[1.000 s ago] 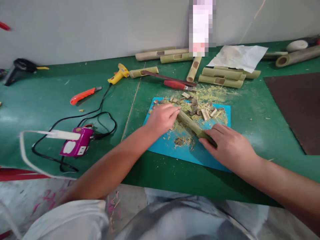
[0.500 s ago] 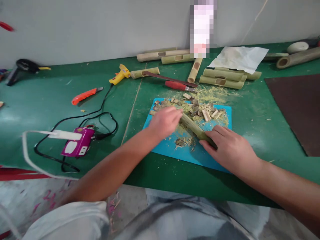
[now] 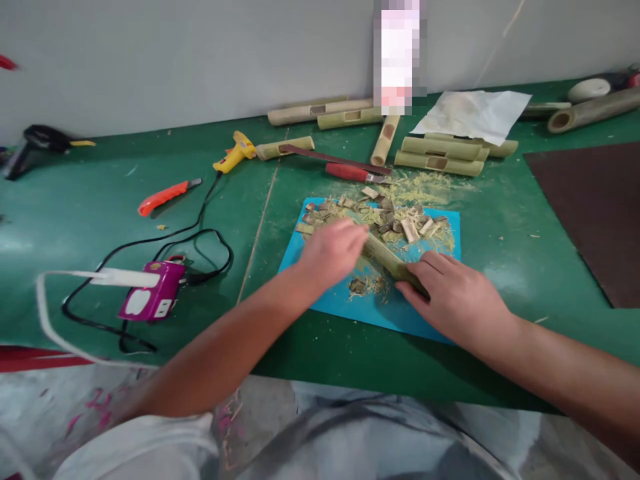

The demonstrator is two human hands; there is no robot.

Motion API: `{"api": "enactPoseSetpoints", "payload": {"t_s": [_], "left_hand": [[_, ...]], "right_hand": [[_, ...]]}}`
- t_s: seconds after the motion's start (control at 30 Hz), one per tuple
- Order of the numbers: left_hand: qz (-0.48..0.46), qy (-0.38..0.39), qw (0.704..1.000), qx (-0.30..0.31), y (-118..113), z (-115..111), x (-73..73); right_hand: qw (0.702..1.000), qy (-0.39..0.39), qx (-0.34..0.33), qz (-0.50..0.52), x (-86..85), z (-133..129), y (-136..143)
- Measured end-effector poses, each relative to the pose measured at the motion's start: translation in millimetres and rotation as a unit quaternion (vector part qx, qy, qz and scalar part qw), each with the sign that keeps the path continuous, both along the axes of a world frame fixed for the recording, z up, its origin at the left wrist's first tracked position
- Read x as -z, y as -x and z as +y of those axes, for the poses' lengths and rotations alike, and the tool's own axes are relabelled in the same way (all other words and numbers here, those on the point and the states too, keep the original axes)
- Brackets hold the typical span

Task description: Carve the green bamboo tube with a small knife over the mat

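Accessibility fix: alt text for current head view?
The right hand grips a bamboo tube over a blue mat strewn with shavings; the left hand is at the tube's far end. Beyond lie a red-handled tool and more tubes.

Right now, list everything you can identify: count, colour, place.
Bamboo cylinder: 1, green, over mat
Rectangular mat: 1, blue, centre
Bamboo scraps: many, tan, green, mostly on mat
Notched bamboo tubes: several, green, tan, back
Thick bamboo tube: 1, brownish, far right
Bladed tool: 1, red handle, behind mat
Thin flat strip: 1, dark brown, behind mat
Glue gun: 1, yellow, back left
Utility knife: 1, orange, left
Boxy adapter: 1, purple, front left
Cords: count unclear, black, white, left
Pistol-shaped tool: 1, black, left
Paper sheet: 1, white, back right
Flat board: 1, dark brown, right
Tabletop: 1, green, under mat
Wall: 1, grey, back
Floor: 1, grey, bottom
Left hand: 1, bare, cylinder's far end
Right hand: 1, bare, cylinder's near end
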State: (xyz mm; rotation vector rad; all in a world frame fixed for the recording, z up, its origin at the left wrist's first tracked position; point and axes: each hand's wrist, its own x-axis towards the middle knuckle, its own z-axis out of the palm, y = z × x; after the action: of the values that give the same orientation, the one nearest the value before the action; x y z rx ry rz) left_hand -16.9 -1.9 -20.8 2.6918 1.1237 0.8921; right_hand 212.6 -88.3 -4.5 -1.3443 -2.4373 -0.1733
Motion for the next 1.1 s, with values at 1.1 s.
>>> {"api": "enactPoseSetpoints", "payload": {"t_s": [1.1], "left_hand": [[0.057, -0.019, 0.997, 0.048, -10.0, -19.8, 1.9]], "right_hand": [[1.0, -0.027, -0.01, -0.002, 1.2, -1.9, 1.2]]}}
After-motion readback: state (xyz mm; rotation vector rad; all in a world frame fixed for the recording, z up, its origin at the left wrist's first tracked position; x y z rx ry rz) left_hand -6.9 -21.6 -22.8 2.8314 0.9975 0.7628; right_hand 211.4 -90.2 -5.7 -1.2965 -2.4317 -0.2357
